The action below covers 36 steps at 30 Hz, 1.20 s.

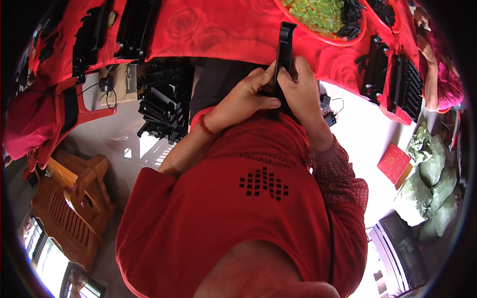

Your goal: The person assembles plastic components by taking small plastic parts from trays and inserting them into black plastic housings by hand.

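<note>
A long, narrow black plastic piece [284, 44] stands nearly upright in front of my body, its far end reaching over the edge of the red tablecloth. My left hand [248, 94], with a red bracelet at the wrist, pinches it from the left. From the other side, the bent fingers of my right hand [300, 87] close around its middle, thumb pressed on it. Its lower part runs down between my hands to my red shirt. Whether a smaller part sits under my right fingers is hidden.
A red basin [360, 37] of yellow-green and black small pieces stands on the tablecloth [208, 37]. Black plastic parts [375, 69] lie at the right, with more [136, 30] at the left. A pile of black parts [161, 102] sits below the table. Another person's arm [431, 74] shows far right.
</note>
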{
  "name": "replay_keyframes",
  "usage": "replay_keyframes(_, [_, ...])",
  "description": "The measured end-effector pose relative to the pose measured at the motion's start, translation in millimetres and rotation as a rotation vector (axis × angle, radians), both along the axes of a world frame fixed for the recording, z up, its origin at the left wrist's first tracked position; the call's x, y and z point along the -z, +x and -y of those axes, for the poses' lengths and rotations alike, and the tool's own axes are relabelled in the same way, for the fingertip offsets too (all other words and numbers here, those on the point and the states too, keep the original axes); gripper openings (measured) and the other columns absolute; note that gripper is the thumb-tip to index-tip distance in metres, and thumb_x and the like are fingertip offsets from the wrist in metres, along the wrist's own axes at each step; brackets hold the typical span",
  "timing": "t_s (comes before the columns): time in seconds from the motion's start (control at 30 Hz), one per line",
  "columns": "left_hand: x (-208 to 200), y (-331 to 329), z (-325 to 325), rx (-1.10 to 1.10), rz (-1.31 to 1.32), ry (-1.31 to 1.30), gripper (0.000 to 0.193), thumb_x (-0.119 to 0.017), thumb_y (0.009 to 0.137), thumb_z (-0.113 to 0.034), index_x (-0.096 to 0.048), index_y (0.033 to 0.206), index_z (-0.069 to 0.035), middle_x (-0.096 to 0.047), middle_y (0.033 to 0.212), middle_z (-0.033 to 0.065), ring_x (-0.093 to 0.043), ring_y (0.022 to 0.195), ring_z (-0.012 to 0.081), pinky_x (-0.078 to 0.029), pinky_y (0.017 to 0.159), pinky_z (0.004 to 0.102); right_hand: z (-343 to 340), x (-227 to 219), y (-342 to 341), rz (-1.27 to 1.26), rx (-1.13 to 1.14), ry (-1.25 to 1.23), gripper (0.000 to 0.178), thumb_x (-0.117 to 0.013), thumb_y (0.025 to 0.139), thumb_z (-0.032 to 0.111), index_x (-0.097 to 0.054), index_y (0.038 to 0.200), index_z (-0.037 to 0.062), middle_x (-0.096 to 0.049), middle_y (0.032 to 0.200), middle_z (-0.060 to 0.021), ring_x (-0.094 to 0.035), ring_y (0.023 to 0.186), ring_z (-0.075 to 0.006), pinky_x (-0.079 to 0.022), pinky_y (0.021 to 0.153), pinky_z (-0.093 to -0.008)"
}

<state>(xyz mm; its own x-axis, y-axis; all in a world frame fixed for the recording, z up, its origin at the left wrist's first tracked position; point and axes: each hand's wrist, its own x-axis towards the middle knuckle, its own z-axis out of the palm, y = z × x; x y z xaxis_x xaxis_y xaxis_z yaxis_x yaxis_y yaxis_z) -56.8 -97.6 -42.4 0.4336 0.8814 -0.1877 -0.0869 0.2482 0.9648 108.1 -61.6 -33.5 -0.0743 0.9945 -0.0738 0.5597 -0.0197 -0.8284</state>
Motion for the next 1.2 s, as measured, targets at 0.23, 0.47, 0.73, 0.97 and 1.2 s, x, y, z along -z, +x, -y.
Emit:
replay_keyframes(0.23, [-5, -6, -10, -0.02, 0.445, -0.282, 0.085, -0.073, 0.084, 0.001, -0.028, 0.156, -0.013, -0.055, 0.101, -0.0012, -0.054, 0.094, 0.0082, -0.046, 0.09, 0.0232, -6, -37, 9, -0.52, -0.189, -0.259, 0.018, -0.064, 0.091, 0.012, -0.061, 0.104, 0.0002, -0.065, 0.091, -0.0061, -0.062, 0.087, -0.0146, -0.048, 0.076, -0.0315])
replay_keyframes(0.47, [-4, -10, -10, 0.007, 0.491, -0.297, 0.087, -0.077, 0.083, -0.004, -0.028, 0.155, -0.012, -0.058, 0.125, 0.0024, -0.06, 0.109, 0.013, -0.051, 0.096, 0.0292, -8, -40, 18, -0.728, -0.188, -0.435, 0.027, -0.056, 0.099, 0.018, -0.063, 0.116, -0.0011, -0.064, 0.102, -0.0017, -0.057, 0.096, -0.0093, -0.045, 0.085, -0.0255])
replay_keyframes(0.73, [-7, -11, -12, 0.028, 0.569, -0.303, 0.087, -0.072, 0.086, 0.0, -0.024, 0.157, -0.016, -0.061, 0.103, 0.0002, -0.061, 0.093, 0.0088, -0.051, 0.086, 0.0239, -10, -38, 25, -0.747, -0.232, -0.402, 0.032, -0.055, 0.099, 0.02, -0.062, 0.122, -0.0022, -0.068, 0.108, -0.006, -0.061, 0.103, -0.013, -0.045, 0.095, -0.0279])
replay_keyframes(0.97, [-3, -10, -10, 0.007, 0.502, -0.282, 0.089, -0.072, 0.085, 0.002, -0.025, 0.157, -0.018, -0.06, 0.104, -0.0001, -0.059, 0.094, 0.0089, -0.051, 0.085, 0.0236, -6, -42, 16, -0.717, -0.183, -0.384, 0.03, -0.059, 0.096, 0.012, -0.06, 0.122, -0.0017, -0.066, 0.107, -0.0046, -0.061, 0.1, -0.0122, -0.047, 0.09, -0.027])
replay_keyframes(1.2, [-8, -7, -9, -0.008, 0.256, -0.178, 0.094, -0.07, 0.082, 0.008, -0.024, 0.157, -0.025, -0.052, 0.1, -0.0024, -0.055, 0.094, 0.0088, -0.051, 0.087, 0.0249, 1, -18, 6, -0.493, -0.162, -0.159, 0.028, -0.062, 0.089, 0.004, -0.057, 0.115, -0.0011, -0.065, 0.098, -0.0049, -0.063, 0.092, -0.0129, -0.05, 0.081, -0.0282])
